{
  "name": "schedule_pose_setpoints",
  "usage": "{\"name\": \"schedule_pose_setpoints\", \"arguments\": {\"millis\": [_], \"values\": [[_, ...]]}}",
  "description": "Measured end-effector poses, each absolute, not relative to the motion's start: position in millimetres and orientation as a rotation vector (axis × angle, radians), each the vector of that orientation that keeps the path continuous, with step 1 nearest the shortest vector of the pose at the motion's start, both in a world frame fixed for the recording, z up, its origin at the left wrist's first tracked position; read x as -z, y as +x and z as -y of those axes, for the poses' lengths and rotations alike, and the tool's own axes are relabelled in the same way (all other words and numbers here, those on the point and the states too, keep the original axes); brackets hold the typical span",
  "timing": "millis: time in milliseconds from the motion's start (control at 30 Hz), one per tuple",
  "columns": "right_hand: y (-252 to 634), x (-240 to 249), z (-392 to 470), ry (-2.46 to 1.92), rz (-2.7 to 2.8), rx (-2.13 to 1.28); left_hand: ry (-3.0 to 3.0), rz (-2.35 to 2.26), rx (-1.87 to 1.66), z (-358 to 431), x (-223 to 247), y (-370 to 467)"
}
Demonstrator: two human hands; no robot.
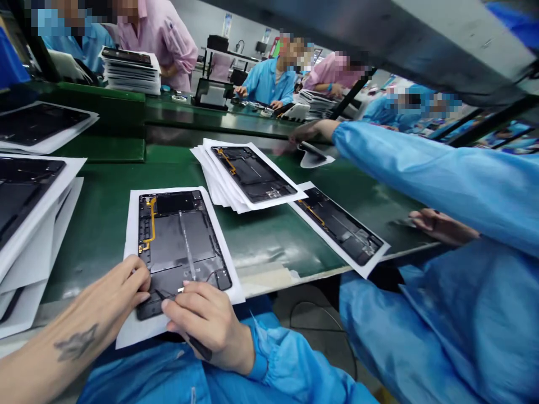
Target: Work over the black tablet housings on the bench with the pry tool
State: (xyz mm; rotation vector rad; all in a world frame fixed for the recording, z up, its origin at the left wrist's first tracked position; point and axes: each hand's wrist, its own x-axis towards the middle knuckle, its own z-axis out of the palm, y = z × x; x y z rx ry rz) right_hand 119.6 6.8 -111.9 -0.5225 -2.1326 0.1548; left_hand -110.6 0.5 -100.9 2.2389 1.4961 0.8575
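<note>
A black tablet housing [172,241] with an orange flex cable lies on a white sheet [131,224] at the table's front edge. My left hand [130,283] rests at the housing's lower left edge, its fingers curled together; what they hold, if anything, is hidden. In my right hand [210,320] is a dark, slim tool [199,347], whose handle shows below the fingers. The thumb and fingers of that hand are pinched over the housing's lower end.
Behind lies a stack of sheets [214,182] topped by another housing [255,173]. More housings on sheets stand at the left [25,196]. To the right, a co-worker's blue sleeve [404,163] reaches over the green table [105,185], near a further housing [345,227].
</note>
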Motion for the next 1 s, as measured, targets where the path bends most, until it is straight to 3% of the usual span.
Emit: {"name": "schedule_pose_setpoints", "arguments": {"millis": [167, 433, 700, 1000], "values": [[126, 104, -2, -0.461, 2.067, -0.348, 2.200, -1.467, -0.821, 13, 97, -110], [100, 88, -10, -0.787, 2.375, -0.223, 1.918, -1.509, -0.835, 20, 96, -111], [87, 95, -19, -0.639, 2.327, -0.415, 1.653, -1.472, -0.927, 24, 73, -106], [87, 101, -23, -0.637, 2.225, -0.607, 1.907, -1.515, -1.164, 33, 83, -109]]}}
